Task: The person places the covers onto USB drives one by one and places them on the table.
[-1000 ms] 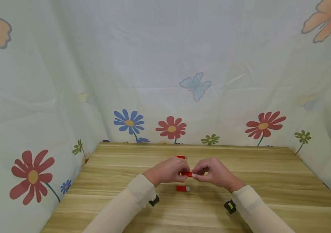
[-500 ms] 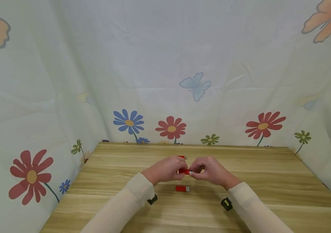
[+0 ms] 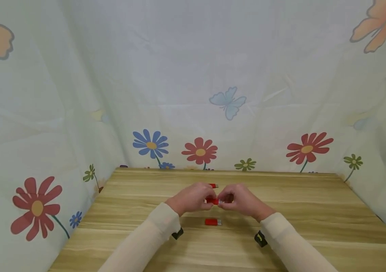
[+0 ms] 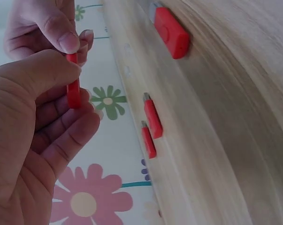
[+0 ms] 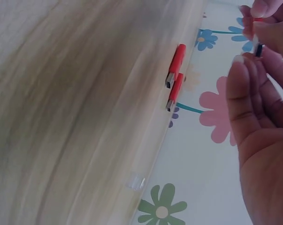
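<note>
Holding a red USB flash drive (image 4: 73, 96) between them, the left hand (image 3: 193, 198) and the right hand (image 3: 244, 202) almost meet above the wood-grain counter (image 3: 308, 204). The left hand pinches the red body, its thumb laid across one side and the other fingers curled behind, with the butt end poking out past the thumb. The right hand grasps the opposite end, at the connector, thumb against fingertips; the fingers hide most of that part.

Nearer the person than the hands, a second flash drive (image 3: 212, 222) lies flat on the counter, its connector pointing toward the right hand's side. Two more lie farther off, side by side and parallel with a narrow gap between them: a third drive (image 4: 153, 118) and a fourth drive (image 4: 149, 142). The head view shows just one of that pair, beyond the left hand and partly covered by it. A small clear piece (image 5: 135, 180) rests near the counter's far edge, beyond the right hand. Behind everything hangs a pale curtain (image 3: 165, 75) printed with flowers and butterflies.
</note>
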`<state>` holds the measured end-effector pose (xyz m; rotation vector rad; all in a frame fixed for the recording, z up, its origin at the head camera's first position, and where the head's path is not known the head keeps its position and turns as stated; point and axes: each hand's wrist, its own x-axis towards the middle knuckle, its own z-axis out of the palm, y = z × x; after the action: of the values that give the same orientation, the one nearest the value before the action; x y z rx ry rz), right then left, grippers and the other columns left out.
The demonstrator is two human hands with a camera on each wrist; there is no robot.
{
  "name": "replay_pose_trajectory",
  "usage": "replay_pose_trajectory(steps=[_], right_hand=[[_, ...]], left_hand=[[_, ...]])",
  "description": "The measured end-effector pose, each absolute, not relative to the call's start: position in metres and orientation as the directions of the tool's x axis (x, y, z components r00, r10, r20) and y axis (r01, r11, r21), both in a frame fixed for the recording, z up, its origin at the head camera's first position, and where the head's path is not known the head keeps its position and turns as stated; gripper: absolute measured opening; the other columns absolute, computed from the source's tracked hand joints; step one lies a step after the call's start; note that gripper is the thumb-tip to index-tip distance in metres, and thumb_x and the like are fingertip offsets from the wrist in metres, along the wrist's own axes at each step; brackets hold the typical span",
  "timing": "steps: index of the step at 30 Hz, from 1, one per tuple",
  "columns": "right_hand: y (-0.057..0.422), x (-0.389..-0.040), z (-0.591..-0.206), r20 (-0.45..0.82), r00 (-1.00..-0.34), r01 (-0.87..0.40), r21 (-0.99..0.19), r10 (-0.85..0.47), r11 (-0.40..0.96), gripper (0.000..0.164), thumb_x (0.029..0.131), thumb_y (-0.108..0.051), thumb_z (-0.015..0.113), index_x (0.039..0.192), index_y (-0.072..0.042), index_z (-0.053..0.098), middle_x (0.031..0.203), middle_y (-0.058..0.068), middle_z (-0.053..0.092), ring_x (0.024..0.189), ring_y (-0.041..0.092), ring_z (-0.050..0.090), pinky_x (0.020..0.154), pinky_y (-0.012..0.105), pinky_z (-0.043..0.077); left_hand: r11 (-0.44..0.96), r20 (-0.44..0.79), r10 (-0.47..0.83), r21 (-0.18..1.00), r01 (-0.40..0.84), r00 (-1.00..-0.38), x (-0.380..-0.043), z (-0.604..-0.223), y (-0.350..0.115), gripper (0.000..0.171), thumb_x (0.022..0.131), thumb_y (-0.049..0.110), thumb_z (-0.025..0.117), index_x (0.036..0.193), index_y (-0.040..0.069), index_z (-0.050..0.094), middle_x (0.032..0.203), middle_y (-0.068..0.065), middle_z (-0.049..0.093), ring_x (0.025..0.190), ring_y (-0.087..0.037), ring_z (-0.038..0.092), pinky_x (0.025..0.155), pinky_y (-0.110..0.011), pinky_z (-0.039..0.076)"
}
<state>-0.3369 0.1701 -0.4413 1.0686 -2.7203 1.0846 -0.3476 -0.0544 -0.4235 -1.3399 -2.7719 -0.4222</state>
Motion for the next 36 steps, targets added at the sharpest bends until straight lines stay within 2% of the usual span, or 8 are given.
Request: replay_pose_trajectory(steps=[5,10,14,24,36], right_hand=[[0.165,-0.344,-0.447,0.208,-0.757,-0.614,-0.553,-0.62,0.563,0.007,0.088,-0.016,0.081,0.095,-0.016,0.079,0.086,-0.008,0.073,0.073,0.004,0.062,0.071,0.021,0.057],[0.162,-0.348,-0.454,0.16,-0.752,-0.615,-0.517,-0.639,0.595,0.006,0.089,-0.013,0.08,0.094,-0.016,0.079,0.085,-0.01,0.071,0.073,0.005,0.061,0.071,0.021,0.056],[0.16,-0.349,-0.458,0.14,-0.748,-0.617,-0.509,-0.649,0.6,0.005,0.089,-0.012,0.079,0.093,-0.015,0.079,0.081,-0.012,0.069,0.071,0.005,0.059,0.07,0.022,0.055],[0.156,-0.353,-0.465,0.125,-0.742,-0.613,-0.524,-0.659,0.591,0.006,0.086,-0.008,0.081,0.087,-0.013,0.078,0.081,-0.005,0.071,0.07,0.008,0.061,0.069,0.021,0.055],[0.155,-0.353,-0.466,0.103,-0.751,-0.597,-0.528,-0.652,0.604,0.005,0.086,-0.009,0.081,0.087,-0.013,0.078,0.082,-0.004,0.072,0.071,0.008,0.062,0.07,0.022,0.055]], left_hand=[[0.638,0.082,0.739,0.237,0.733,-0.669,-0.357,-0.436,-0.051,0.016,0.088,0.021,0.082,0.103,0.019,0.079,0.09,0.01,0.071,0.077,-0.005,0.062,0.078,-0.014,0.053],[0.667,0.026,0.714,0.279,0.691,-0.7,-0.362,-0.448,-0.049,0.014,0.087,0.023,0.084,0.1,0.022,0.08,0.083,0.014,0.069,0.072,-0.003,0.06,0.075,-0.014,0.053],[0.665,0.017,0.717,0.279,0.692,-0.696,-0.366,-0.457,-0.049,0.013,0.086,0.023,0.084,0.099,0.023,0.08,0.08,0.016,0.067,0.071,-0.003,0.059,0.073,-0.015,0.052],[0.654,0.018,0.736,0.242,0.717,-0.677,-0.368,-0.466,-0.045,0.004,0.088,0.018,0.081,0.088,0.018,0.077,0.068,0.012,0.061,0.063,-0.006,0.053,0.065,-0.016,0.048],[0.663,-0.007,0.736,0.214,0.718,-0.677,-0.369,-0.467,-0.042,0.004,0.089,0.018,0.08,0.088,0.017,0.076,0.068,0.011,0.06,0.064,-0.008,0.052,0.064,-0.017,0.046]])
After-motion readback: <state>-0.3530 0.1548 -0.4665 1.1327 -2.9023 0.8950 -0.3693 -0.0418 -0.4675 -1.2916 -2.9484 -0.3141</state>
